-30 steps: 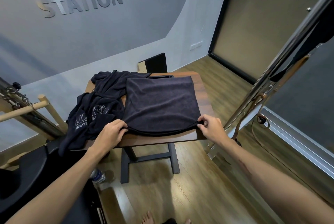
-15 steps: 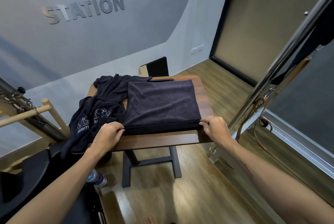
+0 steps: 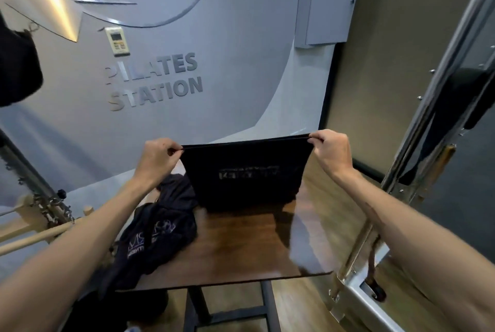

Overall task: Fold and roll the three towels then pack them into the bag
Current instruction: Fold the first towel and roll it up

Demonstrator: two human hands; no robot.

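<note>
The left hand [image 3: 158, 156] and right hand [image 3: 330, 148] each pinch a top corner of the dark towel [image 3: 245, 176], hanging taut above the table [image 3: 241, 246], where a loosened pinch would likely let its folded layers slip apart.

One head-worn view, looking forward and down over the table [image 3: 241, 259], close, facing the wall [image 3: 214, 36].

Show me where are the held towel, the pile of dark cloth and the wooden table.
held towel [image 3: 245, 187]: head view, middle of its hanging face.
pile of dark cloth [image 3: 158, 232]: head view, crumpled middle.
wooden table [image 3: 241, 248]: head view, bare top.
</note>
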